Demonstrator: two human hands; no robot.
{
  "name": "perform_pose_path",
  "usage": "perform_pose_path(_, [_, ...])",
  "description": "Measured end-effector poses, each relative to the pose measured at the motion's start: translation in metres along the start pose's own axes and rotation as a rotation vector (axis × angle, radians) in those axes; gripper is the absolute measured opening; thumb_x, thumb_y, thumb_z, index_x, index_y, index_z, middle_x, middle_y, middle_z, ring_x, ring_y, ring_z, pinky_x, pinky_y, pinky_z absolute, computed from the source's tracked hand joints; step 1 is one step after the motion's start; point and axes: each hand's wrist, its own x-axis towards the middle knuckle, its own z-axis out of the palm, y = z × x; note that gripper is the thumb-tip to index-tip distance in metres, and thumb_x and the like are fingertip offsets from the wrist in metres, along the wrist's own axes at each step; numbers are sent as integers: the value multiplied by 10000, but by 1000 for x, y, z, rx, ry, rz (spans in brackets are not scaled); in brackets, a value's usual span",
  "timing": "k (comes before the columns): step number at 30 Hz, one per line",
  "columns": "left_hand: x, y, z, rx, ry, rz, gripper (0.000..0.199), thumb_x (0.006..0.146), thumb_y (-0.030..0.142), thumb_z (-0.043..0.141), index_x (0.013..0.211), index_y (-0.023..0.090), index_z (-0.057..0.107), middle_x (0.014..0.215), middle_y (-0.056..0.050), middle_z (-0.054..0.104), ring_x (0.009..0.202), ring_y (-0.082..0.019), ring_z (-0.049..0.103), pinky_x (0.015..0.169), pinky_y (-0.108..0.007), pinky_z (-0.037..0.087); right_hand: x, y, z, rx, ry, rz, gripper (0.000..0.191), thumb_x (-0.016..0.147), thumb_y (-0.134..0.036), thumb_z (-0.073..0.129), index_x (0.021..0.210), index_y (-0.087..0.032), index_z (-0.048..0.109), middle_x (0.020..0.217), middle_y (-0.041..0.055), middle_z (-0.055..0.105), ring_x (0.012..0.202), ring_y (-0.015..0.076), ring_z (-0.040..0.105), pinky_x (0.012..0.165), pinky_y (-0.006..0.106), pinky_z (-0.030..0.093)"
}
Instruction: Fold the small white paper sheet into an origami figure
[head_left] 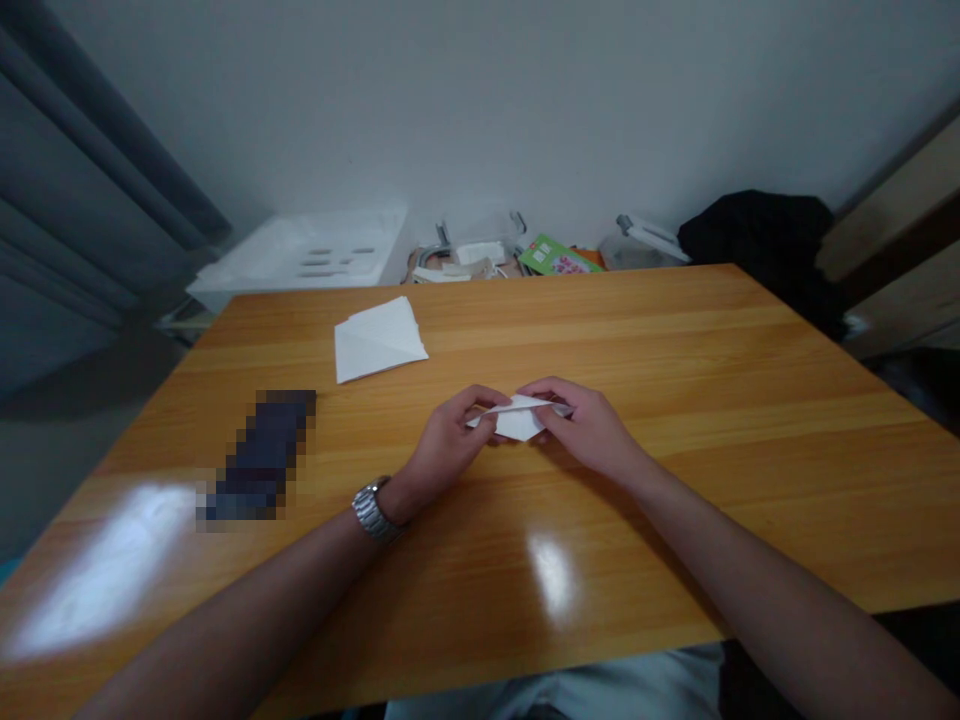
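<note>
Left hand (450, 432) and right hand (591, 428), both nearly closed, pinch opposite ends of a folded white paper (520, 425). Its long axis runs between them, neither nearer.

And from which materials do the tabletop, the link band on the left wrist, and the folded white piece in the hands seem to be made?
Tabletop: glossy wood, or a wood-look laminate; striped grain and bright reflections show.
Link band: probably polished metal, silvery with shiny links.
Folded white piece: most likely paper, matte, with thin edges and straight folds.
</note>
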Motion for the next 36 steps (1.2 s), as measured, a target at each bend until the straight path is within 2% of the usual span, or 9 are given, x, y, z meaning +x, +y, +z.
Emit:
perform_pose_path(3, [-1,4,-1,16,9,-1,174,877,242,594,1016,162,662,922,-57,742,736,-153,715,670,-250,584,0,1,1,54,0,15,232,873,-205,576,1067,-215,703,1019,46,745,754,166,686,632,273,555])
perform_pose_path(5, [-1,6,-2,22,3,18,191,874,276,632,1025,165,670,960,-65,751,792,-167,723,695,-254,584,1,2,0,49,1,-1,236,879,-208,575,1076,-214,705,1026,47,745,761,166,686,656,283,557])
perform_pose_path(8, [-3,9,-4,38,4,37,254,863,371,694,1019,171,686,1010,-74,756,886,-197,726,750,-273,587,1,2,-2,-7,2,-44,245,895,-214,573,1095,-221,714,1058,48,750,866,185,698,770,315,555])
perform_pose_path(12, [-2,10,-4,108,46,65,269,898,429,664,962,172,710,960,-71,757,883,-199,715,790,-287,577,0,-1,-3,-76,-19,-96,250,894,-304,651,1121,-224,719,1118,60,753,1004,223,689,902,358,521])
perform_pose_path(17, [-1,3,-3,102,72,86,215,903,375,665,996,182,681,971,-57,739,883,-182,706,789,-271,567,0,-3,-4,-34,-26,-49,313,903,-447,665,1086,-201,723,1064,72,758,925,224,698,819,335,530])
perform_pose_path(23, [0,-1,-2,68,88,86,239,889,326,659,1078,180,641,1080,-76,715,989,-193,700,882,-303,569,0,-1,-2,113,-74,16,310,895,-468,664,1028,-192,709,949,50,747,727,173,676,677,290,539])
perform_pose_path(27, [0,3,-2,63,77,66,253,884,324,648,1086,172,645,1091,-85,717,992,-196,700,876,-303,574,0,0,0,154,-79,26,298,874,-451,690,1010,-188,716,933,47,747,730,168,672,671,279,539])
perform_pose_path(36, [0,5,-1,10,24,42,227,891,387,688,979,178,680,969,-52,739,897,-182,703,819,-278,566,-1,-1,2,9,-69,-58,188,897,-367,670,957,-201,733,928,38,754,847,193,676,777,304,511])
